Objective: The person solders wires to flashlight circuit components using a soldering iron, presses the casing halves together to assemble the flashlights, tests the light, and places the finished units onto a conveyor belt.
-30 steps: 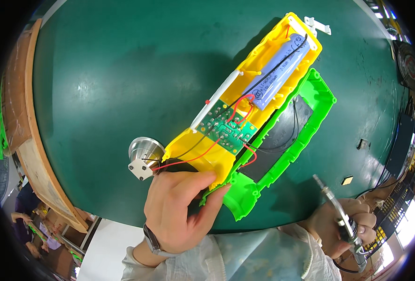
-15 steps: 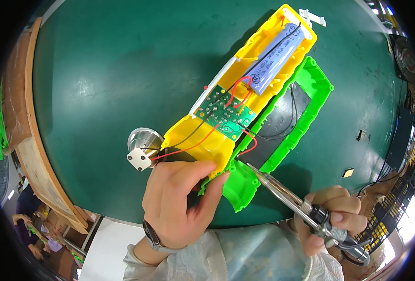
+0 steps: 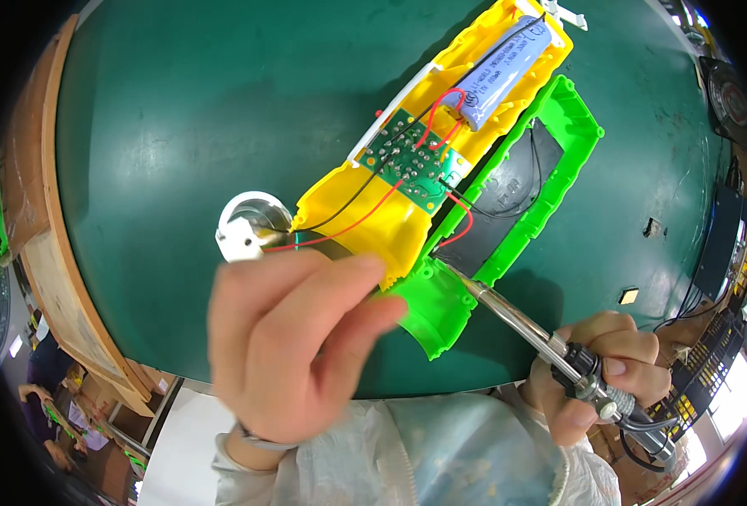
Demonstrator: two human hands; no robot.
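Note:
My right hand [image 3: 603, 371] grips a soldering iron [image 3: 517, 319]. Its tip reaches the green plastic shell [image 3: 550, 223], near the lower end of the black panel [image 3: 508, 194] in that shell and a red wire. My left hand [image 3: 293, 333], a little blurred, is beside the lower end of the yellow housing [image 3: 373, 219], thumb and forefinger apart with nothing visible between them. In the yellow housing lie a blue-wrapped battery [image 3: 500, 72] and a green circuit board [image 3: 415, 160]. Red and black wires run from the board to a silver lamp reflector [image 3: 255, 221] and to the panel.
A green work mat [image 3: 179, 135] covers the table, with a wooden rail [image 3: 61, 228] along its left side. A small yellowish square piece [image 3: 629, 296] lies at right. Beyond are a fan [image 3: 729, 105] and a black basket [image 3: 701, 358]. Another person's hands show at lower left.
My left hand has let go of the yellow housing and moved left and slightly down. Both shells and the reflector appear higher in the picture; the soldering iron stays at the green shell.

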